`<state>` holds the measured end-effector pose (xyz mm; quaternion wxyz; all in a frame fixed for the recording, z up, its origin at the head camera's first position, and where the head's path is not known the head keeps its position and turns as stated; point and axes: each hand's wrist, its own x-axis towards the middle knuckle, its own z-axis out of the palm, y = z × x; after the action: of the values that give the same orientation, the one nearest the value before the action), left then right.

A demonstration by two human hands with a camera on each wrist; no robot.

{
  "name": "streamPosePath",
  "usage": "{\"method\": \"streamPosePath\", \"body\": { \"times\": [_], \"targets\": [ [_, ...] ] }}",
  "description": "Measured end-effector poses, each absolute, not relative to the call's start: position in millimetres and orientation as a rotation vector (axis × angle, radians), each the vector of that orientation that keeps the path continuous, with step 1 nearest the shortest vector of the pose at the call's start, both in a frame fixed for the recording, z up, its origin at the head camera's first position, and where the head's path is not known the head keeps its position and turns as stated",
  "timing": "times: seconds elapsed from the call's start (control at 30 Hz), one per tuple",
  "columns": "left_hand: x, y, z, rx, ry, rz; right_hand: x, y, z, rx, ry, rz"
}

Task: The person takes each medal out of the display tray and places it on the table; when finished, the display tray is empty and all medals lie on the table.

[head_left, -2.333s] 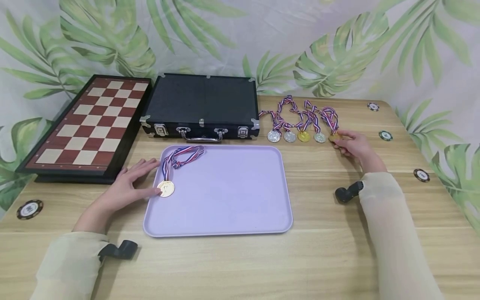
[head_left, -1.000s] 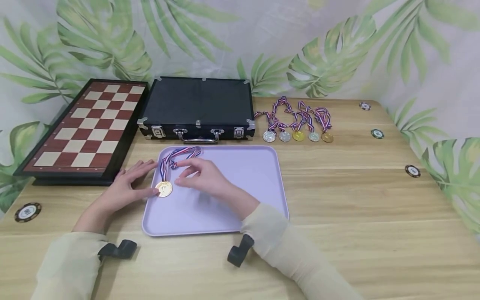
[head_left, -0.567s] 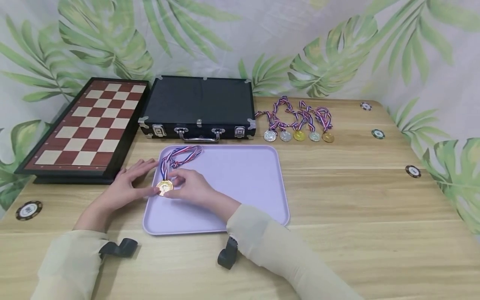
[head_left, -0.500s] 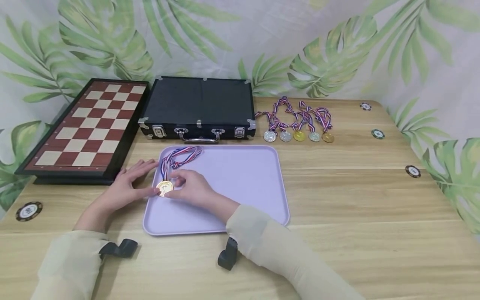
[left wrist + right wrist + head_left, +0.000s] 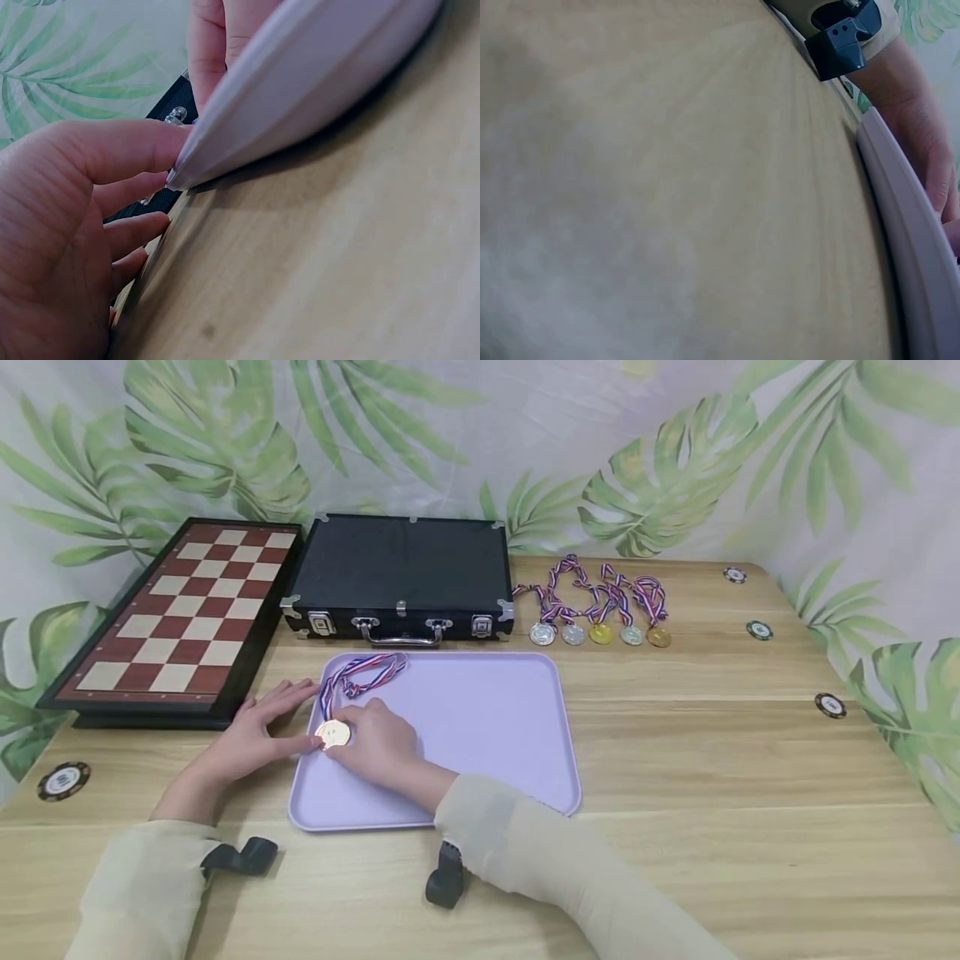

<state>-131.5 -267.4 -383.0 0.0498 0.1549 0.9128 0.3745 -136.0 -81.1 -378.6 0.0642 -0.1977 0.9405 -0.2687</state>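
Note:
On the lilac tray (image 5: 480,735) lies a gold medal (image 5: 332,732), flat near the left rim. Its striped ribbon (image 5: 375,670) loops toward the tray's back left corner. My left hand (image 5: 255,743) rests at the left rim, thumb touching the medal's lower left edge and the other fingers stretched out beyond the tray. From the other side, my right hand (image 5: 381,745) pinches the medal's right edge, its fingers curled and mostly hidden under the hand. In the left wrist view, the left thumb (image 5: 142,146) reaches over the tray's rim (image 5: 292,90).
Behind the tray stands a black case (image 5: 405,568) with metal latches. A checkered game board (image 5: 183,610) lies at the left. Several more medals (image 5: 600,633) with ribbons line up to the case's right. Poker chips (image 5: 831,705) lie near the table's side edges.
My right hand has come from the bronze-coloured medal at the row's right end over to the tray, and now pinches the gold medal there. My left hand has stayed in place.

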Motion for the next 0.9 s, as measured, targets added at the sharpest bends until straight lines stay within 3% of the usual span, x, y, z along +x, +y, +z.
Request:
{"method": "streamPosePath", "body": {
  "times": [0.2, 0.57, 0.9],
  "targets": [
    [-133, -266, -383, 0.472, 2.766, 1.154, -136, -77, -378, -0.524, 2.818, -0.874],
    [-132, -269, -384, 0.423, 2.746, 1.142, -145, -62, -381, -0.751, 2.534, -1.216],
    [-132, -267, -384, 0.401, 2.751, 1.120, -144, -23, -355, -0.443, 2.083, -1.639]
  ]
}}
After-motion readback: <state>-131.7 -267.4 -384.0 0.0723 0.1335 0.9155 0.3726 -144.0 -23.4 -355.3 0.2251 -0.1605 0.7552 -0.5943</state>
